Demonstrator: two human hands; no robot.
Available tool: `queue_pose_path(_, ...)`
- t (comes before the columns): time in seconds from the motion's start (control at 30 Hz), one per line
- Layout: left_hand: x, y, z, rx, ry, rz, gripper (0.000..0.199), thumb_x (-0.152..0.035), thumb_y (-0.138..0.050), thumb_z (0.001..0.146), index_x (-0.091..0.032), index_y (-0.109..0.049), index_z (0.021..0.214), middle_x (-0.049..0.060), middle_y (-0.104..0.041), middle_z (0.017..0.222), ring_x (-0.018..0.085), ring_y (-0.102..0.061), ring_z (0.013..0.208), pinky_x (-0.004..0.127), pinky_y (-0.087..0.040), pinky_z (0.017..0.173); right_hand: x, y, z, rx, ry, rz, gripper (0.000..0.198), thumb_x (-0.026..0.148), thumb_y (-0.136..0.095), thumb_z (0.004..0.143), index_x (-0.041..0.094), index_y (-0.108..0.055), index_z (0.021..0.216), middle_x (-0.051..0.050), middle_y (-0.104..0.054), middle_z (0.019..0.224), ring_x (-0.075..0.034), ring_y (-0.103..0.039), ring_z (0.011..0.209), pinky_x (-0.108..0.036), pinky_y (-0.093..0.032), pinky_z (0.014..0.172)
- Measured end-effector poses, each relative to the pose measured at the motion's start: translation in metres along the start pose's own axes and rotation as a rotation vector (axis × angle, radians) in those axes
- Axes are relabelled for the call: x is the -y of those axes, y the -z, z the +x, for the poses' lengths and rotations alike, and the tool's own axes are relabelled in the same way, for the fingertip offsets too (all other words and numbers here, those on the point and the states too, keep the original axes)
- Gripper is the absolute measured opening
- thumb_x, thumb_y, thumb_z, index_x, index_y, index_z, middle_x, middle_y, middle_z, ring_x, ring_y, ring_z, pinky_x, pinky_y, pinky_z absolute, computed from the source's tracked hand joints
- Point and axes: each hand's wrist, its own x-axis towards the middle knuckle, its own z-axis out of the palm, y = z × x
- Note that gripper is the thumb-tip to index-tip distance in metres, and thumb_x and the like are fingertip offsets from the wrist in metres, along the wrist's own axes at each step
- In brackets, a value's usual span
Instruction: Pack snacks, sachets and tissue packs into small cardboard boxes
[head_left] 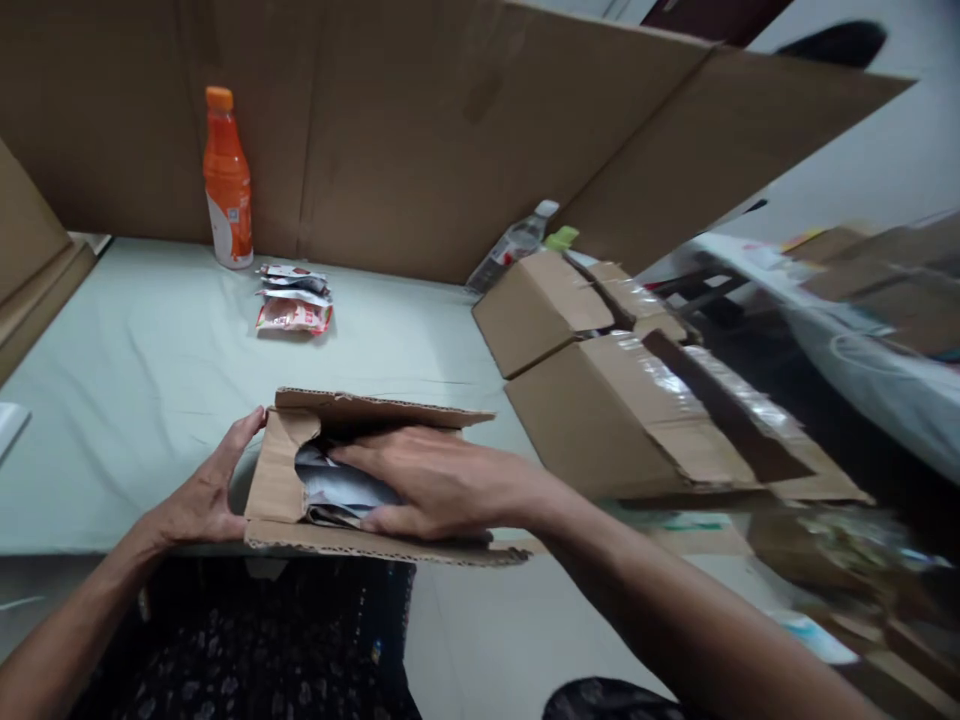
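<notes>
Pale-green worktop [405,330], near edge: left hand [201,492], half-open, grips open brown cardboard box [279,470] endwise and should brace firmly; right hand [431,478] spread inside, hold indeterminable.

The left hand [196,500] holds the open carton [276,470] at nine o'clock; the right hand [439,478] reaches inside onto a grey packet [339,487]. From the carton, snack packets [292,317] lie at eleven on the table [405,330], an orange bottle [226,175] upright beyond; a clear bottle [519,243] tilts at one, cardboard boxes [589,425] sit at two.
</notes>
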Motion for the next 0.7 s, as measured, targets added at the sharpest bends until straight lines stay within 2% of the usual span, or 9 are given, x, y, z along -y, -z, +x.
queue_pose_path(0.07, 0.0, -0.002, -0.001, -0.009, -0.012, -0.003, 0.12, -0.054, -0.083, 0.081, -0.036, -0.003, 0.168, 0.014, -0.021, 0.172, 0.044, -0.026, 0.157, 0.065, -0.024, 0.127, 0.002, -0.003, 0.0, -0.024, -0.047, -0.012, 0.051, 0.031, -0.069, 0.091, 0.013, -0.061, 0.138, -0.017, -0.073, 0.127, -0.031, -0.069, 0.112, -0.04, -0.053, 0.093)
queue_pose_path(0.17, 0.005, -0.003, 0.001, -0.015, -0.028, -0.029, 0.12, -0.053, -0.083, 0.082, -0.037, 0.0, 0.167, 0.014, -0.019, 0.173, 0.045, -0.028, 0.156, 0.068, -0.026, 0.125, 0.001, -0.009, 0.0, -0.043, -0.116, -0.077, 0.038, 0.023, -0.065, 0.093, 0.012, -0.067, 0.129, -0.018, -0.075, 0.119, -0.03, -0.071, 0.105, -0.036, -0.051, 0.084)
queue_pose_path(0.3, 0.014, -0.005, 0.003, -0.011, -0.012, -0.073, 0.122, -0.05, -0.084, 0.081, -0.034, -0.001, 0.168, 0.017, -0.018, 0.173, 0.046, -0.031, 0.154, 0.068, -0.029, 0.124, -0.004, -0.013, 0.005, -0.062, -0.09, -0.009, 0.029, 0.011, -0.057, 0.095, 0.019, -0.072, 0.118, -0.01, -0.079, 0.109, -0.022, -0.073, 0.09, -0.029, -0.045, 0.07)
queue_pose_path(0.43, 0.013, -0.012, 0.005, -0.044, -0.03, -0.088, 0.121, -0.048, -0.085, 0.08, -0.033, -0.003, 0.168, 0.017, -0.021, 0.172, 0.044, -0.033, 0.153, 0.066, -0.031, 0.124, -0.004, -0.02, 0.018, -0.118, -0.074, -0.101, 0.026, 0.008, -0.056, 0.093, 0.013, -0.072, 0.114, -0.013, -0.079, 0.101, -0.022, -0.072, 0.082, -0.03, -0.044, 0.067)
queue_pose_path(0.53, 0.011, -0.013, 0.004, -0.078, -0.023, -0.078, 0.119, -0.045, -0.085, 0.08, -0.033, -0.005, 0.168, 0.016, -0.025, 0.171, 0.043, -0.034, 0.154, 0.063, -0.031, 0.125, -0.002, -0.021, 0.02, -0.18, -0.038, -0.091, 0.023, 0.002, -0.055, 0.088, 0.013, -0.074, 0.095, -0.012, -0.079, 0.091, -0.02, -0.071, 0.074, -0.029, -0.046, 0.065)
queue_pose_path(0.6, 0.011, -0.009, 0.0, -0.099, 0.017, -0.085, 0.12, -0.045, -0.084, 0.079, -0.033, -0.005, 0.168, 0.015, -0.026, 0.171, 0.043, -0.034, 0.154, 0.062, -0.031, 0.125, -0.004, -0.014, 0.009, -0.333, 0.015, 0.02, 0.026, 0.002, -0.053, 0.088, 0.016, -0.075, 0.089, -0.007, -0.079, 0.086, -0.017, -0.071, 0.071, -0.026, -0.048, 0.063)
queue_pose_path(0.7, 0.013, 0.006, -0.01, -0.144, 0.074, -0.086, 0.116, -0.047, -0.081, 0.081, -0.035, -0.005, 0.168, 0.013, -0.031, 0.169, 0.042, -0.038, 0.152, 0.062, -0.036, 0.122, -0.015, 0.006, -0.022, -0.755, 0.047, 0.198, 0.027, 0.011, -0.052, 0.095, 0.024, -0.076, 0.095, 0.0, -0.077, 0.078, -0.014, -0.068, 0.061, -0.024, -0.049, 0.056)
